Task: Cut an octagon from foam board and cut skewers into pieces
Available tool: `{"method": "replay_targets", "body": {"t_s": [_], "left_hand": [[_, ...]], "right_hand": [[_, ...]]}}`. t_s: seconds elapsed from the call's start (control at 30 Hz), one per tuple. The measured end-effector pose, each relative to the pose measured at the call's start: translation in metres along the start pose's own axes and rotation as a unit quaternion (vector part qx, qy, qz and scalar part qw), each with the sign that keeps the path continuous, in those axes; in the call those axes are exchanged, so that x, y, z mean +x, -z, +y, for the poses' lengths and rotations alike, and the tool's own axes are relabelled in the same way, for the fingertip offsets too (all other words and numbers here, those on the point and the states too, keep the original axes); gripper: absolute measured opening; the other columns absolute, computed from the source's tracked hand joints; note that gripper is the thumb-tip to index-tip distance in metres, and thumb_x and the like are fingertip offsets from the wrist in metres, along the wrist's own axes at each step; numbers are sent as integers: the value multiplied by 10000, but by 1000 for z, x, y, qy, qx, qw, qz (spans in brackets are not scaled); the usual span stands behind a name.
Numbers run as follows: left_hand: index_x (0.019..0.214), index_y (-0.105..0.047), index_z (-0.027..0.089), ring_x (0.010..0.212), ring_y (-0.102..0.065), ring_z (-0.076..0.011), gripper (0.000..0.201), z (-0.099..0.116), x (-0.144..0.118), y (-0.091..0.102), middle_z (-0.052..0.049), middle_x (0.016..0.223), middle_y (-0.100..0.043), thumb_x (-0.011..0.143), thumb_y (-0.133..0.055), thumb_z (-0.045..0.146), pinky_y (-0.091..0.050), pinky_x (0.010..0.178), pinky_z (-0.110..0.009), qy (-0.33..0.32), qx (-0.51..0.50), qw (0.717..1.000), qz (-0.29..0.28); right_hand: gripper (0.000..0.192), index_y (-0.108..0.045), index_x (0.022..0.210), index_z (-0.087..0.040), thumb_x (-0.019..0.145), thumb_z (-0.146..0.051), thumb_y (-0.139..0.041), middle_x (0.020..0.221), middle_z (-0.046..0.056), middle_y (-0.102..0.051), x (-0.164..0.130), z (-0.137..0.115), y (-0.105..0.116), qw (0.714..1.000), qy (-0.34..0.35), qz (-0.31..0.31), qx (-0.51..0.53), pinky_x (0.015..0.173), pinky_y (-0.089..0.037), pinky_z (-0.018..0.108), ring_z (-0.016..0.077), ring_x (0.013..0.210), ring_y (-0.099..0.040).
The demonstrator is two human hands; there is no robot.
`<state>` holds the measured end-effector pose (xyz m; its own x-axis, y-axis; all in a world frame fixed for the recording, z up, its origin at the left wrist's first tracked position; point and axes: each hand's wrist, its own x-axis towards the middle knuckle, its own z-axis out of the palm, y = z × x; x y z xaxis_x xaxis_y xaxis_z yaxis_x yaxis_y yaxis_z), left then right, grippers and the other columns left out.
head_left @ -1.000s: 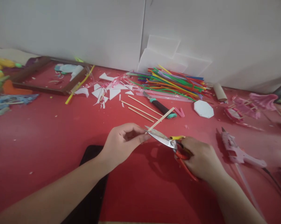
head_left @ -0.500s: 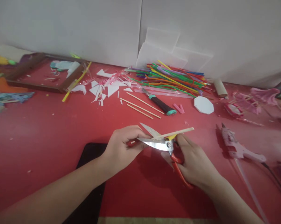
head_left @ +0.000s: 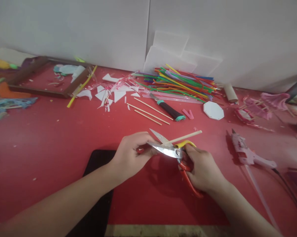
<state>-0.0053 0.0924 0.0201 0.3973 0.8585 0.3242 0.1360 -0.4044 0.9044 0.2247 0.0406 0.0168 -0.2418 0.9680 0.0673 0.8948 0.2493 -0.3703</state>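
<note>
My right hand (head_left: pixel 204 168) grips a pair of scissors (head_left: pixel 169 150) by the red handles, blades spread and pointing left. Between the blades lies a thin wooden stick (head_left: pixel 187 136), its free end slanting up to the right. My left hand (head_left: pixel 133 153) pinches the stick's other end, close by the blade tips; that end is hidden by the fingers. A curved yellow piece (head_left: pixel 185 144) shows at the scissors' pivot, beside my right fingers. Beyond my hands, several similar sticks (head_left: pixel 148 117) rest on the red table (head_left: pixel 143 200).
A utility knife (head_left: pixel 169 108) lies behind the sticks, before bundled pipe cleaners (head_left: pixel 183 82). White scraps (head_left: pixel 117 93) and a brown frame (head_left: pixel 37 92) are left. A white octagon (head_left: pixel 213 110) and a pink glue gun (head_left: pixel 249 154) sit right. A black flat object (head_left: pixel 95 197) lies under my left arm.
The wooden stick and scissors have shifted slightly in my hands, and more of the yellow piece shows. The camera view has moved a little. Both hands keep their hold.
</note>
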Motion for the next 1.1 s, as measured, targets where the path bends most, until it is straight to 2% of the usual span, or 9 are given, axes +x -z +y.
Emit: {"method": "replay_targets", "body": {"t_s": [0.23, 0.33, 0.43, 0.6, 0.8, 0.87, 0.97, 1.03, 1.1], "left_hand": [[923, -621, 207, 776, -690, -119, 31, -3, -1, -3, 0, 858, -693, 898, -635, 195, -541, 677, -194, 55, -35, 998, 7], [1134, -556, 229, 980, -703, -164, 283, -2, -1, -3, -33, 1072, -694, 882, -682, 254, -572, 856, -274, 74, -106, 991, -36], [1255, -541, 239, 1092, -677, -198, 528, -1, 3, -1, -49, 1161, -681, 795, -795, 292, -545, 952, -318, 126, -230, 961, -85], [973, -699, 193, 920, -709, -161, 279, -4, 13, 5, -23, 956, -745, 747, -839, 276, -546, 838, -247, 167, -280, 943, -63], [960, -727, 192, 868, -723, -178, 310, -4, 16, 9, -28, 915, -764, 691, -866, 257, -558, 777, -259, 178, -278, 943, -46], [972, -730, 192, 892, -729, -199, 340, -4, 15, 9, -38, 927, -770, 669, -876, 240, -568, 786, -280, 179, -275, 943, -46], [996, -726, 192, 936, -733, -220, 361, -3, 14, 8, -49, 958, -774, 674, -872, 260, -577, 835, -322, 178, -274, 944, -44], [1001, -722, 186, 942, -735, -229, 363, -4, 14, 7, -57, 970, -775, 683, -868, 282, -579, 863, -350, 176, -273, 945, -43], [1006, -718, 183, 937, -738, -232, 369, -4, 13, 7, -63, 972, -775, 687, -867, 293, -580, 876, -369, 174, -273, 945, -42]], "right_hand": [[99, -393, 766, -259, 806, -314, -464, 643, 30, -605, 7, -1, -7, 999, -26, 30, -20, 481, -350, 291, 200, 507, -561], [190, -522, 900, -221, 847, -403, -530, 717, 51, -662, 7, -3, -8, 998, -35, 55, 9, 533, -425, 307, 213, 570, -609], [327, -575, 1006, -199, 871, -497, -580, 753, 52, -676, 7, -6, -8, 996, -36, 70, 44, 551, -460, 309, 203, 586, -618], [428, -577, 1057, -193, 801, -510, -706, 888, 76, -702, 8, -7, -8, 994, -40, 54, 83, 652, -538, 334, 230, 749, -678], [495, -489, 1314, -251, 856, -355, -643, 1284, 102, -631, -11, -2, 18, 996, 0, 31, 82, 963, -520, 427, 263, 1180, -621], [422, -501, 1317, -278, 912, -368, -578, 1299, 99, -623, -23, 20, 37, 997, -22, 57, 40, 972, -503, 452, 270, 1194, -610], [314, -580, 1209, -274, 897, -275, -543, 1181, 97, -685, -42, 82, 64, 987, -92, 110, -68, 900, -510, 440, 277, 1058, -669], [343, -605, 1183, -220, 845, -199, -555, 1193, 166, -686, -53, 129, 78, 964, -163, 96, -185, 877, -499, 454, 322, 1070, -667], [223, -656, 972, -196, 766, -136, -591, 1024, 213, -719, -63, 166, 85, 950, -194, 89, -227, 806, -500, 447, 341, 961, -697]]}}
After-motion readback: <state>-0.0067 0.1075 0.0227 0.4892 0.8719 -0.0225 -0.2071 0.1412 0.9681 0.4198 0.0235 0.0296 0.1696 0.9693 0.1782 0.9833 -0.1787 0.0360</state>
